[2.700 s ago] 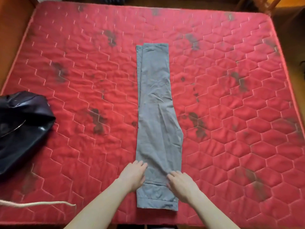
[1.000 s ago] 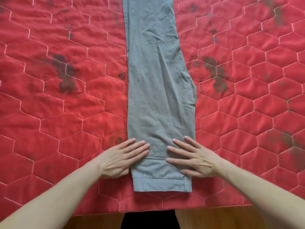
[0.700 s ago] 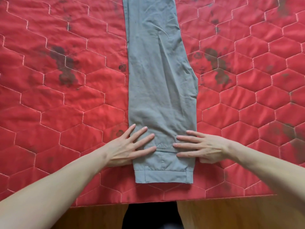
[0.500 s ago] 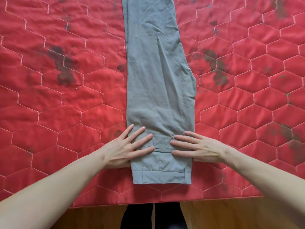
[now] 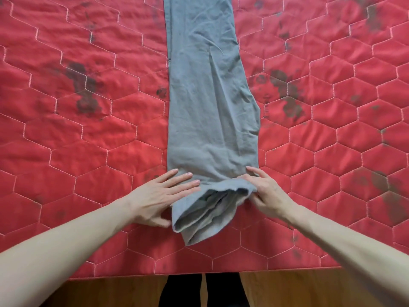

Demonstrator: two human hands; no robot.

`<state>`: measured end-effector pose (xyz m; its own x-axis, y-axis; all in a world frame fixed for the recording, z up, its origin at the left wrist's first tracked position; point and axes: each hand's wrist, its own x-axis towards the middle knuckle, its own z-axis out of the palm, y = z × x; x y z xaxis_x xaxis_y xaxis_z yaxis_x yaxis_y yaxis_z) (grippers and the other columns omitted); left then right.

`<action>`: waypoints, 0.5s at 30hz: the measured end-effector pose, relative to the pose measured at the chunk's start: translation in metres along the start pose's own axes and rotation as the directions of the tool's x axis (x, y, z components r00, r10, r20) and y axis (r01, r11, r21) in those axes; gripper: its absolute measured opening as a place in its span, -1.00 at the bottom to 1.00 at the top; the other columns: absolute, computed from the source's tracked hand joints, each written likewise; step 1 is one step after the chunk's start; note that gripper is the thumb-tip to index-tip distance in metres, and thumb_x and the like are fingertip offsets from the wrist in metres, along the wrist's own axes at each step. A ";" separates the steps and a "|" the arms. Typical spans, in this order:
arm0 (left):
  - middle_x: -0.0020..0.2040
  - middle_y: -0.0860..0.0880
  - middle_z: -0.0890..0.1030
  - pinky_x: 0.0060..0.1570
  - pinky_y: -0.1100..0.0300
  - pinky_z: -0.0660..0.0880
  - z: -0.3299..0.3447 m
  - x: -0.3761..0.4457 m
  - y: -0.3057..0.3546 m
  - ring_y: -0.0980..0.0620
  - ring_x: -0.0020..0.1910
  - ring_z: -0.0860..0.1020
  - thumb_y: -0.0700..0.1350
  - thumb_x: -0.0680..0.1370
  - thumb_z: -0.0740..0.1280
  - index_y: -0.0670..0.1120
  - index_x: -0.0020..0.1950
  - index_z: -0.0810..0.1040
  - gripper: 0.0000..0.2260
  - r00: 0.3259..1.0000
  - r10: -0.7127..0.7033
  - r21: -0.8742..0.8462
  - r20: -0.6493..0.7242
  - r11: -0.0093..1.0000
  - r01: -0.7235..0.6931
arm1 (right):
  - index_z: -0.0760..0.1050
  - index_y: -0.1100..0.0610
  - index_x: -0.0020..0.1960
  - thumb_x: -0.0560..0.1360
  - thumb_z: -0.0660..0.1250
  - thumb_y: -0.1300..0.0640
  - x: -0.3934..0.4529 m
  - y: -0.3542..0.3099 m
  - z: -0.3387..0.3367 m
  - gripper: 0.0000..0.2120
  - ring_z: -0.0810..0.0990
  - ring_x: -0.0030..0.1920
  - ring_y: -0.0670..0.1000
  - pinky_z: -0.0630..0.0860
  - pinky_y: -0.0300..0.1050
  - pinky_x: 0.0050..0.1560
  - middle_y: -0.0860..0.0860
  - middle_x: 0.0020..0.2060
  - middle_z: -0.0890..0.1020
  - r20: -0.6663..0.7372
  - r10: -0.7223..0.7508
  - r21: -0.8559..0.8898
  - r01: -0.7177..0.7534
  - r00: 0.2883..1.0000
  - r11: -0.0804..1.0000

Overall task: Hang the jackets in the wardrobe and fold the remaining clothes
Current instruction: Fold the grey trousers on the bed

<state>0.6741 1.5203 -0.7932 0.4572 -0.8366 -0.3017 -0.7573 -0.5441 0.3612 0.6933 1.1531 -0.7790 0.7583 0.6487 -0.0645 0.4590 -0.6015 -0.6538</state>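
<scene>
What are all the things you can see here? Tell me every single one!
trousers: one, grey, lying lengthwise down the middle of the mattress, near end lifted and turned over
mattress: one, red, hexagon quilting with dark stains, under everything
floor: one strip, brown wood, along the near edge
legs: two, in black, standing at the mattress edge
left hand: one, fingers flat on the trousers' left edge, thumb below
right hand: one, holding the turned-over end's right corner

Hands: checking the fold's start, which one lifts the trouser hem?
The right hand: it pinches the raised hem of the grey trousers; the left hand lies flat.
</scene>
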 end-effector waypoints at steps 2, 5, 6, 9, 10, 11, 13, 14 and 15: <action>0.69 0.03 0.11 0.63 -0.09 -0.02 0.006 0.004 0.011 -0.02 0.68 0.00 0.30 0.56 0.28 -0.06 0.69 0.10 -0.18 0.987 -0.079 -0.128 -0.142 0.990 0.061 | 0.53 0.05 0.01 0.64 0.15 0.09 0.003 -0.010 0.004 -0.82 0.62 0.00 -0.04 0.51 0.06 0.23 -0.08 -0.05 0.66 -0.111 0.189 0.127 -0.175 0.976 0.976; 0.49 0.02 0.51 0.55 0.05 0.23 0.003 0.018 0.032 0.06 0.54 0.36 -0.03 0.61 0.29 -0.05 0.49 0.49 -0.56 0.859 -0.359 -0.481 -0.366 0.863 0.156 | 0.51 0.06 -0.06 0.62 0.15 -0.15 0.015 -0.016 0.006 -0.68 0.56 -0.19 -0.01 0.46 0.09 -0.14 -0.04 -0.24 0.64 -0.149 0.512 0.338 -0.443 0.846 0.830; 0.36 -0.01 0.61 0.48 0.16 0.29 0.000 0.023 0.037 0.07 0.42 0.48 -0.07 0.61 0.28 -0.07 0.37 0.59 -0.66 0.800 -0.446 -0.554 -0.401 0.814 0.176 | 0.52 0.05 -0.04 0.62 0.15 -0.18 0.019 -0.017 0.006 -0.66 0.58 -0.18 0.00 0.49 0.14 -0.12 0.01 -0.23 0.66 -0.140 0.572 0.400 -0.482 0.808 0.779; -0.20 -0.11 0.64 -0.10 0.10 0.45 -0.017 0.036 0.042 -0.05 -0.15 0.53 0.29 0.63 0.14 -0.15 -0.15 0.58 -0.46 0.647 -0.695 -0.727 -0.313 0.614 0.307 | 0.50 0.05 -0.05 0.68 0.20 -0.09 0.031 -0.014 0.005 -0.74 0.49 -0.17 -0.07 0.51 0.21 -0.02 0.02 -0.22 0.62 -0.156 0.647 0.494 -0.508 0.746 0.705; -0.32 -0.14 0.55 -0.23 0.02 0.39 -0.025 0.038 0.040 -0.14 -0.26 0.48 0.46 0.56 0.05 -0.12 -0.27 0.50 -0.33 0.604 -0.768 -0.770 -0.211 0.511 0.381 | 0.50 0.04 -0.06 0.69 0.21 -0.05 0.035 -0.014 0.005 -0.77 0.48 -0.16 -0.07 0.51 0.21 -0.01 0.04 -0.22 0.61 -0.166 0.663 0.506 -0.513 0.730 0.693; -0.38 -0.15 0.48 -0.28 -0.02 0.34 -0.031 0.041 0.037 -0.20 -0.31 0.44 0.54 0.49 0.03 -0.10 -0.35 0.43 -0.29 0.554 -0.824 -0.785 -0.117 0.418 0.457 | 0.51 0.04 -0.03 0.70 0.22 -0.04 0.036 -0.014 0.006 -0.78 0.51 -0.16 -0.03 0.52 0.21 0.01 0.08 -0.19 0.62 -0.175 0.678 0.514 -0.521 0.714 0.682; -0.41 -0.07 0.47 -0.25 -0.01 0.35 -0.037 0.046 0.025 -0.17 -0.32 0.44 0.53 0.42 0.08 -0.09 -0.37 0.42 -0.33 0.478 -0.877 -0.801 0.048 0.253 0.543 | 0.53 0.06 0.00 0.69 0.21 -0.09 0.039 -0.016 0.009 -0.74 0.58 -0.14 0.07 0.52 0.22 0.01 0.08 -0.17 0.65 -0.219 0.698 0.504 -0.533 0.682 0.679; -0.36 0.02 0.54 -0.18 0.01 0.42 -0.039 0.049 0.018 -0.10 -0.28 0.50 0.49 0.43 0.15 -0.07 -0.30 0.50 -0.38 0.477 -0.875 -0.835 0.081 0.202 0.512 | 0.53 0.06 -0.04 0.67 0.21 -0.14 0.041 -0.018 0.010 -0.70 0.58 -0.17 0.07 0.52 0.21 -0.03 0.00 -0.24 0.64 -0.258 0.707 0.488 -0.543 0.659 0.684; -0.24 0.09 0.64 -0.07 0.03 0.50 -0.042 0.051 0.011 -0.03 -0.17 0.59 0.42 0.45 0.24 -0.02 -0.16 0.60 -0.49 0.494 -0.865 -0.892 0.085 0.155 0.425 | 0.50 0.03 -0.12 0.64 0.22 -0.20 0.046 -0.022 0.009 -0.66 0.54 -0.24 0.06 0.51 0.19 -0.08 -0.05 -0.32 0.60 -0.298 0.720 0.474 -0.557 0.627 0.682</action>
<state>0.7086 1.4692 -0.7681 0.8416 0.0628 -0.5365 0.4926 -0.4967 0.7146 0.7137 1.2002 -0.7747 0.9437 -0.1650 -0.2867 -0.3293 -0.5503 -0.7673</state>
